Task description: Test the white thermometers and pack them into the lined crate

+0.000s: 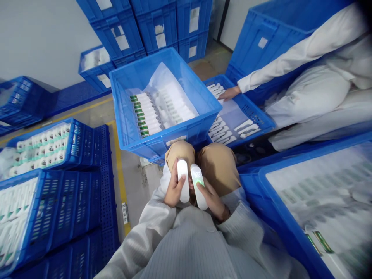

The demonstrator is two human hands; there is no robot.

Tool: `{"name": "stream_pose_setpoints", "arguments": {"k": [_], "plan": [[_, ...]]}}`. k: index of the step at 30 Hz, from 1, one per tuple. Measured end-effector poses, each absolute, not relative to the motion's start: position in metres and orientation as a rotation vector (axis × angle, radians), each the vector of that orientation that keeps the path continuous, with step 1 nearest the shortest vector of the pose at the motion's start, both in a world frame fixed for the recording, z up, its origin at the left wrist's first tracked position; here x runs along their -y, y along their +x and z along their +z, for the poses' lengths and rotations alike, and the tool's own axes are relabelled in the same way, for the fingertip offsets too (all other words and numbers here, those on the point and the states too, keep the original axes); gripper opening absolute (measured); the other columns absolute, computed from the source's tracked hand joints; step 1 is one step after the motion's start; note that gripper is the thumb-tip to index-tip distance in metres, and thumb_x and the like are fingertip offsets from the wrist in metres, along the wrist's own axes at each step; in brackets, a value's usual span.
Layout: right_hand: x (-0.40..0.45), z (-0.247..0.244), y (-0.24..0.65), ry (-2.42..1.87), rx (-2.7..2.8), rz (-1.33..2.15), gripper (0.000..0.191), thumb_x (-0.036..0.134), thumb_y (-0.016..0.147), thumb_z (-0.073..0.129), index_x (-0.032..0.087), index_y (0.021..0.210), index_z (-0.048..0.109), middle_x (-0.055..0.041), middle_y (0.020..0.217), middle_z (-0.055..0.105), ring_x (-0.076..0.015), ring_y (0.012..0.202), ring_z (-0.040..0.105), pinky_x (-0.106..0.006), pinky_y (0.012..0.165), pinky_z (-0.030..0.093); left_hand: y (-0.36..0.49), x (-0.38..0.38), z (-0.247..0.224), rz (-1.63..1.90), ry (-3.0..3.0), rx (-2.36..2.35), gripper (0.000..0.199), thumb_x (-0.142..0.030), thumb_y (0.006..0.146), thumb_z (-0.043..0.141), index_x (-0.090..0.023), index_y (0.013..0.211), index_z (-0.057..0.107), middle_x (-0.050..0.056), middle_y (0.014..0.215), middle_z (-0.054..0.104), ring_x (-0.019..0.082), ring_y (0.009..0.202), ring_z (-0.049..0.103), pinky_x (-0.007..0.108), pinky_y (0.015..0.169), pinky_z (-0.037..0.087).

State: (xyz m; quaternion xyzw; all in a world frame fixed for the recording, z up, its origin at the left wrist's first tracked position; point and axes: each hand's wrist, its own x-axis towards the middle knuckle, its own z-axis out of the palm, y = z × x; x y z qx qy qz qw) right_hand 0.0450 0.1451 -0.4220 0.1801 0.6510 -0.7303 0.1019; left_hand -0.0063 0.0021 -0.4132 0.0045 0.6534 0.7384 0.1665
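Holding white device (183, 180) in L hand (173, 192), w/ fingers curled snug round it & thumb on front. Gripping lit device (201, 199) in R hand (213, 198), also w/ fingers closed round it & thumb by green glow. Holding both side by side, just apart, nr tan knees (219, 162). Flanked on R by blue crate (258, 190) of white pcs. Facing blue bin (200, 126) just past knees, w/ rows of white items (148, 112), some green-ended. Flanked on L by vented crates (64, 209). Farther, to R: reaching into tray (260, 112), w/ co-worker's hand (230, 93). Backed by crate stack (162, 21).
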Motion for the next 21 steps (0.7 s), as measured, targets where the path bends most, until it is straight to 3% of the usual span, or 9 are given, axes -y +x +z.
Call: {"name": "stream_pose_setpoints", "arguments": {"k": [3,7,11,16,19,21], "plan": [[-0.144,-0.419,0.041,0.490,-2.000,-2.197,0.060,0.065,0.079,0.057,0.023,0.123,0.055,-0.0090,0.129,0.058,-0.0296,0.125,0.048,-0.045,0.107,0.037,-0.004,-0.005,-0.417,2.029,0.243,-2.017,0.078,-0.047,0.084,0.059,-0.022,0.148,0.021,0.009,0.157,0.021,0.026,0.145,0.014,0.041,0.119,0.014],[-0.142,-0.414,0.038,0.510,-1.920,-2.303,0.060,0.063,0.079,0.059,0.027,0.127,0.054,-0.0057,0.138,0.051,-0.0284,0.133,0.039,-0.045,0.114,0.028,0.001,-0.006,-0.417,1.907,0.361,-2.066,0.091,-0.038,0.080,0.067,-0.024,0.150,0.011,0.009,0.158,0.018,0.027,0.145,0.013,0.043,0.120,0.012],[-0.148,-0.404,0.030,0.438,-1.727,-2.365,0.058,0.054,0.073,0.071,0.025,0.121,0.056,-0.0065,0.127,0.059,-0.0285,0.121,0.052,-0.044,0.103,0.040,0.006,-0.007,-0.408,1.887,0.369,-2.092,0.088,-0.035,0.082,0.065,-0.026,0.150,0.010,0.007,0.158,0.015,0.027,0.145,0.013,0.041,0.120,0.013],[-0.158,-0.385,0.012,0.427,-1.518,-2.482,0.058,0.048,0.064,0.079,0.025,0.111,0.053,-0.0037,0.098,0.065,-0.0221,0.089,0.063,-0.032,0.073,0.052,0.013,-0.012,-0.394,1.826,0.445,-2.011,0.091,-0.038,0.082,0.064,-0.027,0.151,0.005,0.009,0.157,0.020,0.029,0.144,0.015,0.043,0.120,0.014],[-0.162,-0.375,0.012,0.274,-1.682,-2.449,0.052,0.043,0.061,0.083,0.024,0.101,0.056,-0.0015,0.086,0.062,-0.0180,0.076,0.061,-0.028,0.065,0.050,0.017,-0.014,-0.388,1.919,0.337,-1.914,0.100,-0.051,0.082,0.061,-0.023,0.151,-0.006,0.013,0.155,0.023,0.028,0.144,0.015,0.045,0.120,0.009],[-0.166,-0.365,0.016,0.053,-1.798,-2.430,0.051,0.039,0.061,0.085,0.023,0.100,0.057,-0.0034,0.091,0.063,-0.0176,0.077,0.062,-0.027,0.064,0.050,0.016,-0.014,-0.385,2.023,0.236,-1.711,0.096,-0.069,0.080,0.048,-0.018,0.151,0.011,0.015,0.152,0.030,0.027,0.144,0.017,0.043,0.120,0.009]]}}
